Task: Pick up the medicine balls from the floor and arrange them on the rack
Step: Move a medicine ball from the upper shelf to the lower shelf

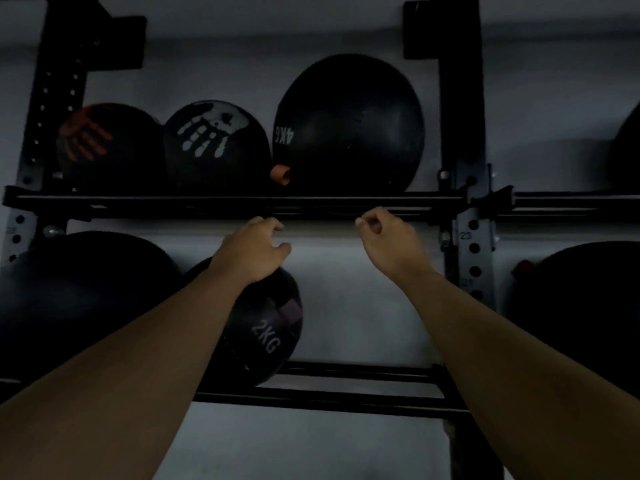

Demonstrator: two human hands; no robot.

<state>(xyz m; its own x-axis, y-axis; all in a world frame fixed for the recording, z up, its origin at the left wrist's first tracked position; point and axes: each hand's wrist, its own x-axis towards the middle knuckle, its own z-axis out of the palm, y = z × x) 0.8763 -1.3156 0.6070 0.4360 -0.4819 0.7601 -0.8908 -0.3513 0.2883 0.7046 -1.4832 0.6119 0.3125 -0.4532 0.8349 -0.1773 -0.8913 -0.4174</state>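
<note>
A: What sits on the upper rails of the black steel rack (239, 201)?

B: Three medicine balls side by side. At the left, a black rubber ball with an orange handprint (104, 147); touching it, a black rubber ball with a white handprint (214, 147); then a large black ball marked 4KG (349, 123), the marking turned on its side. A small orange roll (281, 173) rests between the last two, at their base.

A: And the lower tier?

B: A big dark ball (69, 292) at the left, and just beside it a black ball marked 2KG (266, 327), resting on the lower rails. Another dark ball (581, 306) shows at the far right, past the perforated upright (472, 258).

A: Where are the hands?

B: Both are raised just below the upper rails. The left hand (252, 251) is empty, fingers loosely curled, in front of the 2KG ball's top. The right hand (388, 237) is empty too, fingers curled inward, thumb near the fingertips, well apart from any ball.

A: The light?

B: Dim; details are murky.
</note>
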